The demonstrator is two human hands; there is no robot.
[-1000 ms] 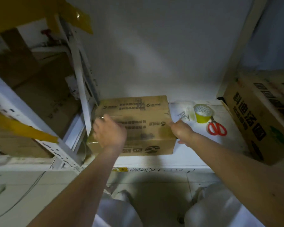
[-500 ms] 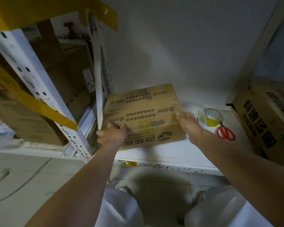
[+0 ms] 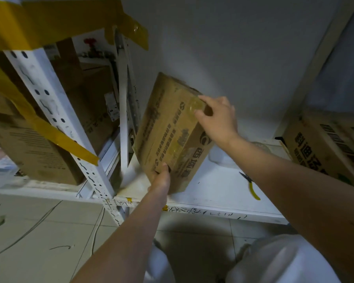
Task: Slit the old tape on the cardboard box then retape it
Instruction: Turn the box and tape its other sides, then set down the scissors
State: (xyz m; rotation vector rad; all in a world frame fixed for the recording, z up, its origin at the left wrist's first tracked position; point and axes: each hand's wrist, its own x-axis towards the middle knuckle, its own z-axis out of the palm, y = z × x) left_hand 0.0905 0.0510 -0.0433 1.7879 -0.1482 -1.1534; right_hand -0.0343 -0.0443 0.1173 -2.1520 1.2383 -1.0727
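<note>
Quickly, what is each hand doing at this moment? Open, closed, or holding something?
Left hand: closed on the lower near corner of the cardboard box, which is tilted up on the shelf.
Right hand: gripping the box's upper end.

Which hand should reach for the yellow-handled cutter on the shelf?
Right, probably. The cutter lies right of the box, near the right hand; the left hand props the box's low end.

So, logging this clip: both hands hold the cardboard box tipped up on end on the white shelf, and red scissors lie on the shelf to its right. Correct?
Not quite. The head view shows yellow-handled pliers lying to the right, not red scissors. The rest holds: left hand and right hand hold the cardboard box tipped up on the white shelf.
</note>
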